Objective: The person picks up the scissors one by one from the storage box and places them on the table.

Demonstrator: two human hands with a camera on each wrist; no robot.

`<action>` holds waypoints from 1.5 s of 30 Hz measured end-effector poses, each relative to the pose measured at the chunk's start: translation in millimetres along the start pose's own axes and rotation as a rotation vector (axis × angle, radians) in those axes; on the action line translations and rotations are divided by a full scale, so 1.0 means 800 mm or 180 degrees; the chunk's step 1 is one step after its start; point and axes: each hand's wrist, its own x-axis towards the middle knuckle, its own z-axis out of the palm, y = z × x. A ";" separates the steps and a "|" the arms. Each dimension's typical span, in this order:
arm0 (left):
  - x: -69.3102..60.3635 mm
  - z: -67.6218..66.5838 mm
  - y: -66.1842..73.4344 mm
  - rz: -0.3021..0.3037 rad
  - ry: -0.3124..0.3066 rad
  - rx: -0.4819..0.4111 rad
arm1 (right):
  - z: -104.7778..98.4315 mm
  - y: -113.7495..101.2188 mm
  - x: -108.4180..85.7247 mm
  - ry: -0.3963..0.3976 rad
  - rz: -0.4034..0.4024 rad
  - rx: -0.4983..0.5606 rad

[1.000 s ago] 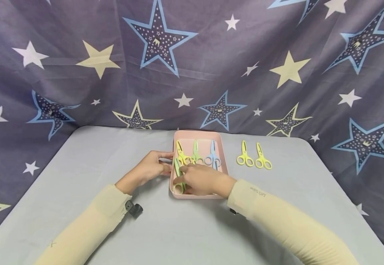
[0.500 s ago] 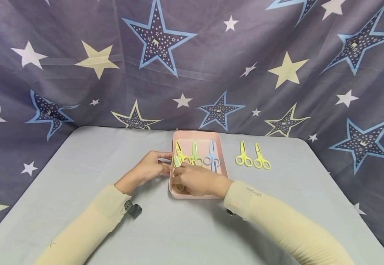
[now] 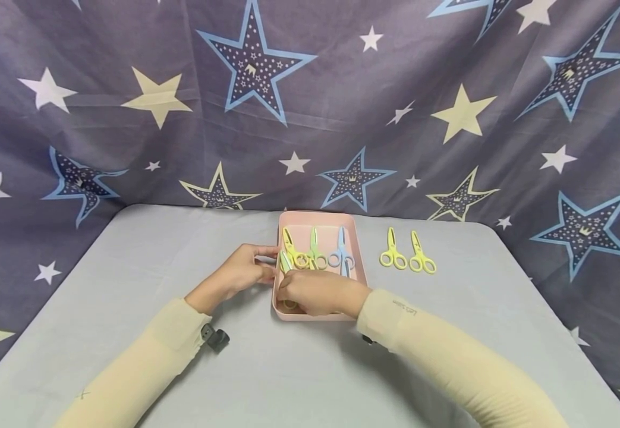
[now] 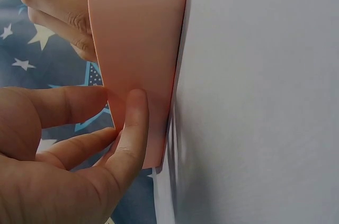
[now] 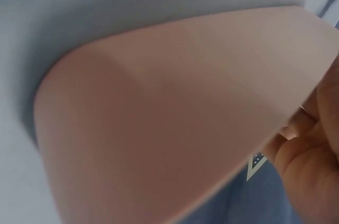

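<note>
Right grip [image 3: 317, 292], head view: bare hand, back upward, fingers bent down into the near left part of a pink tray [image 3: 317, 219], over near green scissors [image 3: 285, 261]; whether they pinch these cannot be told, the fingertips being hidden.

Left grip [image 3: 242, 270]: bare hand, thumb and index finger spread and extended, resting at the tray's left side.

Tray contents, far row: 1 yellow scissors [image 3: 290, 245], 1 green scissors [image 3: 314, 244], 1 blue scissors [image 3: 340, 244], blades pointing away from the person. Near row: the near green scissors at left, 1 yellow tip [image 3: 312, 263] and 1 blue tip [image 3: 345, 268], the remainder under the right hand.

On the tabletop [image 3: 288, 380], right of the tray: 2 further yellow scissors [image 3: 392, 244], side by side, apart, ring handles nearer the person. Tray form: rectangular, rounded corners. Sleeves [image 3: 144, 351]: cream, both forearms slanting inward. Backdrop [image 3: 336, 77]: dark draped cloth, star print.

Left wrist view: tray wall smooth, plain; thumb and index tips at the rim, 1 finger laid along the outer face. Right-hand fingers bent beyond the rim.

Right wrist view: outer wall and rounded corner, matte; palm at the right edge, contents concealed.
</note>
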 end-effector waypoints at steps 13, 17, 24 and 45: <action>0.000 0.001 0.000 0.0028 -0.0016 -0.0019 | -0.003 -0.001 0.002 -0.0131 0.0160 -0.0414; 0.000 0.001 0.000 0.0023 -0.0012 -0.0016 | -0.003 -0.002 -0.002 -0.0193 0.0318 -0.0501; -0.001 0.001 0.000 0.0025 -0.0046 -0.0083 | -0.008 -0.004 -0.011 -0.0273 0.0523 -0.0393; 0.004 0.002 -0.002 -0.0025 0.0028 0.0048 | -0.055 0.029 -0.075 -0.0120 0.1016 -0.0356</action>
